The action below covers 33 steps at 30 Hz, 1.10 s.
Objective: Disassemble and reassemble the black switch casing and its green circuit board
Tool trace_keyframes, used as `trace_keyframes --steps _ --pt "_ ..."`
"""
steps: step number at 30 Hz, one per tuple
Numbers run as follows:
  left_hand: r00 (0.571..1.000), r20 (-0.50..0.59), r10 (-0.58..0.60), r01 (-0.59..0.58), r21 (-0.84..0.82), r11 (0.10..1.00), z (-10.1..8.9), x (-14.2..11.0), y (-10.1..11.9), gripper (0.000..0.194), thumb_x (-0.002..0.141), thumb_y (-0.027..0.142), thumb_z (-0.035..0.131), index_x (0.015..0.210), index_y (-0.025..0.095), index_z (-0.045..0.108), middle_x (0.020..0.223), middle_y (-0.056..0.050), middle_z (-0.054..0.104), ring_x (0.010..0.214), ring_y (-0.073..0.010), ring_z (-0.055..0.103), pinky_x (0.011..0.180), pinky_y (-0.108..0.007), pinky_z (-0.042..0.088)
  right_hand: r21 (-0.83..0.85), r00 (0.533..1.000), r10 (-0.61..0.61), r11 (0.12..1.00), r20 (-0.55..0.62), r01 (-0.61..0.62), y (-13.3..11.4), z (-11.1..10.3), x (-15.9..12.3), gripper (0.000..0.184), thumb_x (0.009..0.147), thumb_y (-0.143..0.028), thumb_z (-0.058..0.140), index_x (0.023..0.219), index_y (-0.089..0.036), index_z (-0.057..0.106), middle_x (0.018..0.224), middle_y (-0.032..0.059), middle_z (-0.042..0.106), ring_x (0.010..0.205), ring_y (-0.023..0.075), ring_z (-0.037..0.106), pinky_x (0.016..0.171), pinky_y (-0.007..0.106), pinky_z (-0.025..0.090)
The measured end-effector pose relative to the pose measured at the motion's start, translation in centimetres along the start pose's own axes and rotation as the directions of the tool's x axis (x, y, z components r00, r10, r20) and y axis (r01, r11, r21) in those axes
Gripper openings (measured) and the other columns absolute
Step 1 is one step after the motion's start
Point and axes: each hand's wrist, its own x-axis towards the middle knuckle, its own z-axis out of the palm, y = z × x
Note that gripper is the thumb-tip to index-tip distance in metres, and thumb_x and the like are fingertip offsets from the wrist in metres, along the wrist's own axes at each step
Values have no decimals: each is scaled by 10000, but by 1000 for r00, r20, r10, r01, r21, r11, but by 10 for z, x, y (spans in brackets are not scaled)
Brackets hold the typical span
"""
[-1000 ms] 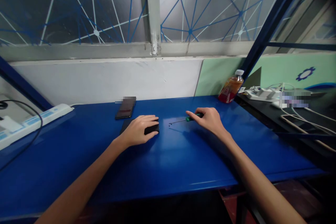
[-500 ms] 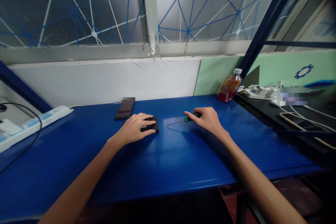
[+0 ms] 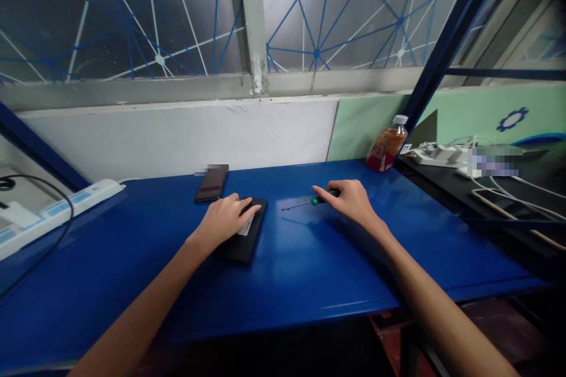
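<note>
A flat black rectangular device [image 3: 242, 252] with a pale label lies on the blue table, its long side running away from me. My left hand [image 3: 224, 219] grips it from above, thumb across the top face; its other fingers are partly hidden. To the right, my right hand [image 3: 347, 197] is closed around the green and black handle of a thin screwdriver [image 3: 303, 205]. The screwdriver's shaft points left toward the device, its tip just above the tabletop and apart from the device.
A dark phone [image 3: 212, 183] lies behind my left hand. A white power strip [image 3: 62, 212] with a black cable sits at the left. At the back right stands a bottle [image 3: 387, 144] of amber drink. Cables and chargers [image 3: 446, 156] crowd a black table farther right.
The black device has turned under my left hand, so its long side and label now show. My left thumb has moved up. My right hand and the screwdriver have hardly moved.
</note>
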Motion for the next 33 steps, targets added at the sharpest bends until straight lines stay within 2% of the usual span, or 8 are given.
trace_keyframes --steps 2,4,8,12,18,26,29,33 --pt "997 -45 -59 64 105 992 -1 2 3 510 960 513 347 972 187 739 751 -119 681 735 -245 641 631 -330 496 9 1000 1 1000 -6 0 0 0 0 546 854 -615 480 557 -186 639 468 31 539 492 148 469 533 278 275" --pt "993 -101 -60 74 133 988 -1 4 6 430 944 473 428 946 180 742 841 -134 700 843 -282 650 728 -402 503 17 1000 0 1000 -12 0 1 0 0 543 855 -613 482 568 -184 653 476 33 547 496 148 471 537 279 277" --pt "991 -98 89 -99 -102 990 4 5 7 330 965 359 442 1119 210 692 1224 -93 651 1161 -275 576 964 -462 449 30 1000 3 1000 -13 -2 1 0 0 539 850 -611 492 573 -180 661 469 26 531 492 140 449 535 276 273" --pt "990 22 136 -122 -312 942 9 6 3 351 982 361 399 1165 245 675 1292 -36 619 1254 -240 528 1053 -448 417 36 1000 2 999 -14 -1 1 0 0 551 851 -622 480 574 -180 660 466 22 507 492 136 425 526 274 266" --pt "993 53 109 -93 -243 965 8 8 3 369 987 391 389 1152 245 685 1293 -38 617 1204 -242 572 989 -426 465 30 1000 -14 999 -20 14 4 2 0 559 857 -624 472 570 -180 655 453 16 489 484 129 413 527 276 267" --pt "992 -129 1 7 64 998 3 5 -4 350 942 396 492 887 185 767 972 -126 724 943 -288 634 811 -454 443 79 999 6 997 -54 -1 7 2 1 578 836 -644 484 566 -165 663 442 6 469 490 121 410 507 262 252" --pt "980 -196 20 -23 -14 1000 4 6 -2 342 932 377 515 812 170 760 1000 -129 710 1001 -288 610 864 -460 427 118 998 14 993 -67 -6 6 2 0 576 831 -642 496 563 -159 659 445 -2 450 489 114 397 500 260 248" --pt "977 -141 159 -186 -204 961 8 7 7 308 961 309 468 890 180 739 1009 -86 700 943 -211 619 846 -374 453 145 998 2 989 -61 7 5 2 0 559 836 -614 509 551 -154 649 449 -5 435 485 107 376 495 259 253"
